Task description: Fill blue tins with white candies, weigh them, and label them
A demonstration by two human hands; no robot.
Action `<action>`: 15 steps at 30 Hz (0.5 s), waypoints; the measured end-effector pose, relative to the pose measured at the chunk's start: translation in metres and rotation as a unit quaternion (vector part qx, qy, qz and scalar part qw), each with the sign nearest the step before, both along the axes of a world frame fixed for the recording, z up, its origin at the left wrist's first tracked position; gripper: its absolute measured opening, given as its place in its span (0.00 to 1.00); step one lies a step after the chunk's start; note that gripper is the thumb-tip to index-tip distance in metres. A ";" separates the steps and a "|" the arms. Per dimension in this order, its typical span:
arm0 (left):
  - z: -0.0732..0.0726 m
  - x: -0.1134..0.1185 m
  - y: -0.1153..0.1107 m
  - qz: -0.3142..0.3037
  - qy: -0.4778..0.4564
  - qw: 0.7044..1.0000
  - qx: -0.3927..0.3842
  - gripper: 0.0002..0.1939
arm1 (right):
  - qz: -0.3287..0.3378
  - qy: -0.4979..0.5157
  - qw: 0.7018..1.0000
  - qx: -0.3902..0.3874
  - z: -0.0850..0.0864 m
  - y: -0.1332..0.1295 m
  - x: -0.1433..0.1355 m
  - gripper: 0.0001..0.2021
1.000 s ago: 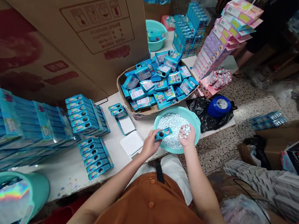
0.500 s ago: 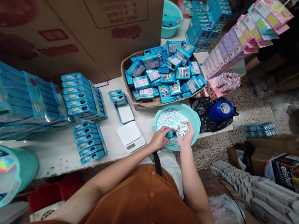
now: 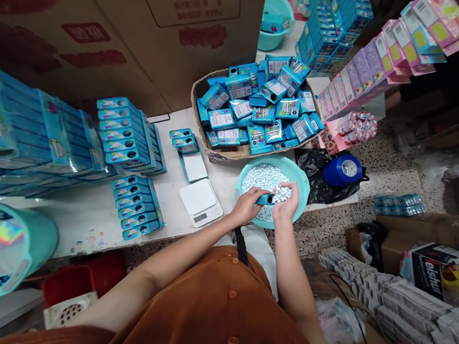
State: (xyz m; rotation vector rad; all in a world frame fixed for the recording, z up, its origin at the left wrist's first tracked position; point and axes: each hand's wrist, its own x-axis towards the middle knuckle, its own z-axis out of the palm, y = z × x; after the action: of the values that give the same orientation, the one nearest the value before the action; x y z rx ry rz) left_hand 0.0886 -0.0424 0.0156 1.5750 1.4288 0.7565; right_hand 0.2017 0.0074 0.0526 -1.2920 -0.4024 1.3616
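My left hand (image 3: pixel 249 204) grips a small blue box (image 3: pixel 265 199), its dark round hole facing right. Cupped beside that hole, my right hand (image 3: pixel 287 205) holds a heap of small white candies (image 3: pixel 281 193). Both hands are over a turquoise basin (image 3: pixel 303 182) of loose white and pale blue candies (image 3: pixel 263 178). Left of the basin, a white digital scale (image 3: pixel 198 201) lies on the white table. Just behind the scale is an open blue tray (image 3: pixel 194 165) with a white inside, and small blue boxes (image 3: pixel 184 141) stand at its far end.
A cardboard box (image 3: pixel 214 157) full of blue packets sits behind the basin. Blue boxes (image 3: pixel 138 208) are stacked along the left. A blue tape roll (image 3: pixel 343 170) rests on a black bag (image 3: pixel 313 170) at right. Pink and purple boxes (image 3: pixel 369 69) form a tall stack.
My left hand has tilted the small blue box so its hole faces my cupped right hand, with the two closer together. The whole view has shifted slightly.
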 end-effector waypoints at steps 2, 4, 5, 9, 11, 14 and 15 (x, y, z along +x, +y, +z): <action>0.002 0.001 0.001 0.000 -0.003 1.000 -0.003 0.28 | -0.005 -0.007 1.000 0.011 -0.001 0.000 0.001 0.17; 0.004 0.003 0.001 0.000 -0.005 1.000 -0.006 0.28 | -0.013 -0.022 0.999 0.021 -0.001 0.000 0.001 0.18; 0.005 0.004 0.002 0.000 -0.005 1.000 -0.008 0.28 | -0.015 -0.032 0.999 0.023 0.000 -0.001 0.001 0.18; 0.006 0.007 0.003 0.010 0.001 1.000 -0.004 0.27 | -0.015 -0.065 0.998 0.018 0.003 -0.002 0.001 0.18; 0.005 0.008 0.003 0.004 0.011 1.000 0.008 0.27 | -0.018 -0.071 0.997 0.018 0.005 -0.003 0.001 0.18; 0.005 0.008 0.003 -0.013 0.021 1.000 0.016 0.28 | -0.019 -0.058 0.998 0.014 0.008 -0.003 0.001 0.18; 0.005 0.008 0.004 -0.014 0.020 1.000 0.016 0.28 | -0.020 -0.046 0.999 0.015 0.008 -0.003 0.001 0.18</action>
State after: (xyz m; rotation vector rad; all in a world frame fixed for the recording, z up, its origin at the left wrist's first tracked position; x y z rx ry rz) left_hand 0.0964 -0.0387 0.0209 1.6408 1.4265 0.7383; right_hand 0.2027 0.0043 0.0610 -1.3358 -0.4564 1.2611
